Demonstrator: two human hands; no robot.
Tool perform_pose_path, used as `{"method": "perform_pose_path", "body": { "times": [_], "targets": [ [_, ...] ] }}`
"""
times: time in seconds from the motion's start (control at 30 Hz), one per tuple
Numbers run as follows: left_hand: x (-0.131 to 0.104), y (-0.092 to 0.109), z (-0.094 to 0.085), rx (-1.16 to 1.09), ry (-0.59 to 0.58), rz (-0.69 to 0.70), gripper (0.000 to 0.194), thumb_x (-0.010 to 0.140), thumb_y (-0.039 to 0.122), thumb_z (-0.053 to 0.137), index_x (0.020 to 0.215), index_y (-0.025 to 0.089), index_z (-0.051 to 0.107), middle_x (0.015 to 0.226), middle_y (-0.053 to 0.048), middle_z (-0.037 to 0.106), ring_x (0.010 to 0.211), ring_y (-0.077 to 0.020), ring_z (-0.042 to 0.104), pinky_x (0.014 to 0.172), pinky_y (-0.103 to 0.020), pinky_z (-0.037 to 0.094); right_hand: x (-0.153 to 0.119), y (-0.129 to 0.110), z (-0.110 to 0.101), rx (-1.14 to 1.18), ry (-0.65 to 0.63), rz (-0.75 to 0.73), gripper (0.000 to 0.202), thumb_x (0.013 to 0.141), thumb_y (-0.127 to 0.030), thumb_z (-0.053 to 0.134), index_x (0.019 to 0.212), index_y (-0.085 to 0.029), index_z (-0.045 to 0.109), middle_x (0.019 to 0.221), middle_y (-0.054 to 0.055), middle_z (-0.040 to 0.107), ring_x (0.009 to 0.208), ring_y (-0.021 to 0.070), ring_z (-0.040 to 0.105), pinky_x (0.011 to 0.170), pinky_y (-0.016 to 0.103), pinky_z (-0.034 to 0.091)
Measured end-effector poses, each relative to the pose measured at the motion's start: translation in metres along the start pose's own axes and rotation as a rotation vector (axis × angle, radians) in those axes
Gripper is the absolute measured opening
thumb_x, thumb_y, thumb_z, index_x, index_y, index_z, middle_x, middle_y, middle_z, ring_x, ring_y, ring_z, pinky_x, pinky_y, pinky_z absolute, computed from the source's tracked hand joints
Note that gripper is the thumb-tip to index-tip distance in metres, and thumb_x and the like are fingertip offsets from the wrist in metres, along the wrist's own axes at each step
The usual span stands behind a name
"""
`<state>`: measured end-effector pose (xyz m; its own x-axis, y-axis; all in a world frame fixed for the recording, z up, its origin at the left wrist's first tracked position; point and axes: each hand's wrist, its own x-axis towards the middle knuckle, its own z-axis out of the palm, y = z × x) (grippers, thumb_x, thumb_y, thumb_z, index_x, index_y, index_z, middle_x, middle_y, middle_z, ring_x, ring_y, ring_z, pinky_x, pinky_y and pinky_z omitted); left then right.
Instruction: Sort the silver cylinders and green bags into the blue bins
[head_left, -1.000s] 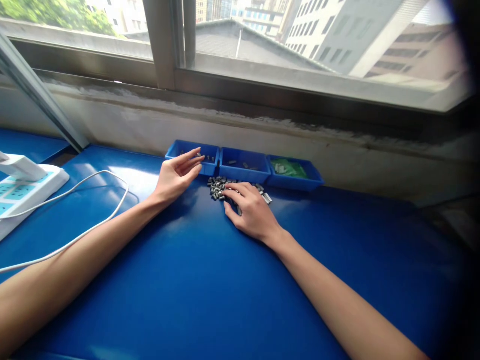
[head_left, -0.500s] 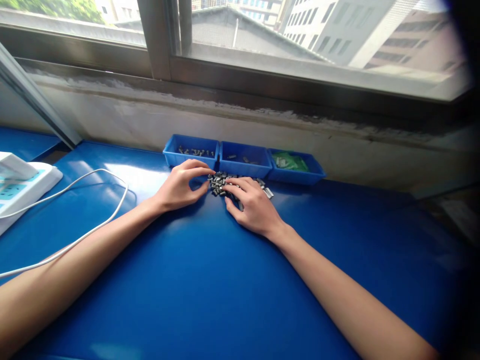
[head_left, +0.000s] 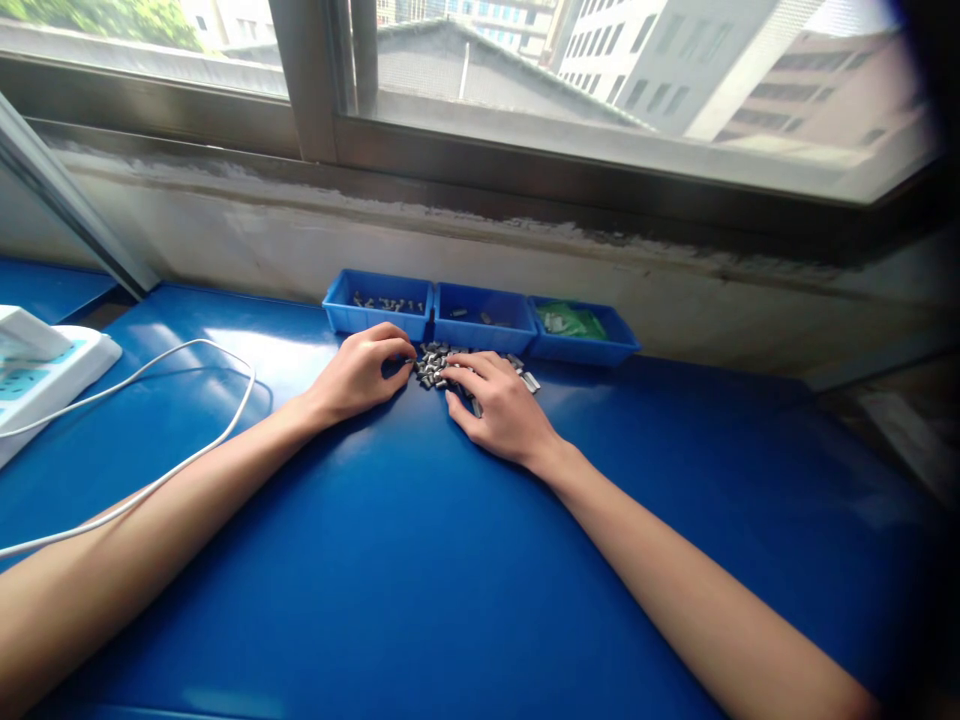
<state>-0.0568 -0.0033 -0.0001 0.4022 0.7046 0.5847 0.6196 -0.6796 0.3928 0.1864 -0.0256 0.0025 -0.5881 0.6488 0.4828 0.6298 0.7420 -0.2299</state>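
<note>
A heap of small silvery metal pieces (head_left: 433, 366) lies on the blue tabletop (head_left: 420, 560) in front of three blue bins. At the heap's left edge, my left hand (head_left: 367, 370) has thumb and forefinger pinched together; anything between the tips is too small to name. My right hand (head_left: 501, 408) rests over the right part of the heap, fingers spread and touching the pieces, and hides some of them. The left bin (head_left: 379, 322) contains several small metal parts. A few pieces lie in the middle bin (head_left: 484, 333), and a green plastic bag fills part of the right bin (head_left: 585, 349).
A white power strip (head_left: 90, 350) with a plug lies at the far left. Its white cable (head_left: 180, 475) loops across the table and over my left forearm. Behind the bins stand a wall (head_left: 262, 235) and a metal window frame (head_left: 450, 155).
My left thumb and forefinger have closed into a pinch and drawn slightly left from the heap. My right hand stays over the pieces. The view has shifted a little.
</note>
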Motion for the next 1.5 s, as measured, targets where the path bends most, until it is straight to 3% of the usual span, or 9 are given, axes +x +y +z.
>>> {"method": "perform_pose_path", "body": {
  "times": [0.2,0.33,0.5,0.63,0.77,1.17,1.23,1.4,1.5],
  "targets": [
    [0.001,0.003,-0.002,-0.03,-0.005,-0.005,0.014,0.087,0.02,0.062,0.092,0.018,0.075,0.103,-0.008,0.073,0.082,-0.0168,0.069,0.079,-0.029,0.055,0.001,-0.001,0.0,0.005,0.004,-0.002,0.025,0.095,-0.02,0.06,0.118,-0.021,0.07,0.13,0.011,0.071,0.12,0.0304,0.062,0.104,0.05,0.052],
    [0.002,0.004,-0.004,-0.127,0.069,-0.057,0.019,0.088,0.022,0.064,0.102,0.017,0.077,0.106,-0.008,0.075,0.078,-0.0148,0.069,0.079,-0.028,0.057,0.0,0.0,0.0,-0.005,0.006,-0.001,0.025,0.095,-0.02,0.06,0.118,-0.02,0.071,0.131,0.011,0.071,0.121,0.0307,0.062,0.104,0.05,0.052],
    [0.003,0.001,-0.004,-0.39,0.134,-0.235,0.036,0.089,0.031,0.07,0.122,0.017,0.074,0.108,-0.009,0.078,0.093,-0.0192,0.072,0.085,-0.03,0.059,0.001,0.0,0.0,-0.001,0.0,0.004,0.026,0.095,-0.02,0.061,0.119,-0.021,0.071,0.131,0.011,0.07,0.122,0.0311,0.062,0.104,0.051,0.052],
    [0.004,-0.003,-0.004,-0.615,0.157,-0.309,0.041,0.086,0.035,0.076,0.121,0.016,0.074,0.106,-0.01,0.077,0.1,-0.0207,0.073,0.088,-0.029,0.059,0.001,0.0,0.0,-0.007,-0.004,0.007,0.026,0.096,-0.021,0.06,0.119,-0.021,0.071,0.132,0.011,0.07,0.122,0.0311,0.062,0.104,0.051,0.051],
    [0.005,-0.004,-0.006,-0.658,0.171,-0.358,0.043,0.083,0.036,0.081,0.12,0.016,0.074,0.104,-0.01,0.078,0.098,-0.0201,0.074,0.088,-0.029,0.06,0.0,0.0,0.0,-0.006,0.003,0.004,0.025,0.096,-0.021,0.06,0.119,-0.019,0.071,0.131,0.012,0.07,0.121,0.0307,0.062,0.105,0.05,0.051],
    [0.003,0.004,-0.01,-0.714,0.046,-0.384,0.038,0.079,0.039,0.084,0.109,0.016,0.078,0.108,-0.012,0.079,0.102,-0.0246,0.075,0.089,-0.034,0.062,0.0,0.001,0.001,-0.008,0.001,0.001,0.025,0.096,-0.021,0.06,0.119,-0.021,0.07,0.132,0.011,0.07,0.122,0.0308,0.062,0.105,0.051,0.052],
    [0.006,0.005,-0.009,-0.679,0.116,-0.384,0.033,0.079,0.039,0.084,0.102,0.016,0.08,0.106,-0.011,0.079,0.101,-0.0238,0.074,0.088,-0.033,0.062,0.0,0.0,0.0,-0.008,0.003,-0.002,0.025,0.096,-0.021,0.06,0.119,-0.02,0.071,0.131,0.012,0.07,0.121,0.031,0.062,0.104,0.051,0.052],
    [0.019,-0.005,-0.013,-0.594,0.416,-0.432,0.029,0.079,0.037,0.084,0.098,0.016,0.079,0.1,-0.007,0.079,0.098,-0.0219,0.074,0.096,-0.036,0.06,0.0,0.0,0.0,-0.003,0.011,0.003,0.025,0.095,-0.02,0.06,0.118,-0.02,0.07,0.131,0.012,0.071,0.12,0.0307,0.063,0.104,0.051,0.052],
    [0.023,-0.013,-0.016,-0.6,0.491,-0.47,0.032,0.079,0.038,0.083,0.103,0.017,0.078,0.107,-0.007,0.079,0.105,-0.0236,0.074,0.103,-0.039,0.058,0.0,0.001,0.0,-0.001,0.016,-0.002,0.024,0.095,-0.02,0.061,0.117,-0.02,0.07,0.13,0.012,0.071,0.12,0.0306,0.063,0.103,0.051,0.052]
  ]
}}
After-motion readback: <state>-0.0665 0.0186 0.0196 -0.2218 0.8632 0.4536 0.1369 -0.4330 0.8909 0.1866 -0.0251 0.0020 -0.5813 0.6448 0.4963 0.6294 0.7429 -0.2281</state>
